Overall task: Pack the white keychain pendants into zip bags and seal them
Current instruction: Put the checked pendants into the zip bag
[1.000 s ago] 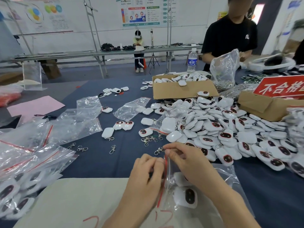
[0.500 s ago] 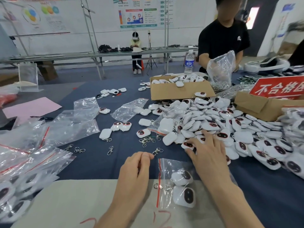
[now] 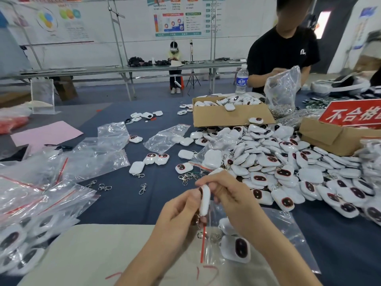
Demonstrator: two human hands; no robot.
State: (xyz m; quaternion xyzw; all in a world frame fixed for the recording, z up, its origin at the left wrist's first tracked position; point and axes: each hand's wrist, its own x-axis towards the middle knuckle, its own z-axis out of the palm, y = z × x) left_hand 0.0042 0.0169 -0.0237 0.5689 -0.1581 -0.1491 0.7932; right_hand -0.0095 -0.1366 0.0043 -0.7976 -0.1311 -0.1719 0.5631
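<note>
Far left, we've got a heap of clear plastic zip bags with red seal strips (image 3: 41, 188), and the ones nearest us already hold pendants. A few loose metal clasps (image 3: 142, 188) lie on the dark blue table (image 3: 123, 207).

Centre now: our left hand (image 3: 177, 215) and our right hand (image 3: 233, 201) meet just above the table. Both grips are closed on one white rounded keychain pendant (image 3: 204, 200), held on edge. The left thumb and fingers pinch its side and the right fingertips pinch its upper end.

Under the hands a clear zip bag (image 3: 288, 234) lies partly on a beige sheet (image 3: 92, 254). Its red strip runs down below the left hand, and two packed pendants (image 3: 237, 247) sit inside.

To the right, a big pile of white pendants with dark oval faces (image 3: 288, 168) spreads over the table. Behind it stands an open brown cardboard box (image 3: 231, 118).
</note>
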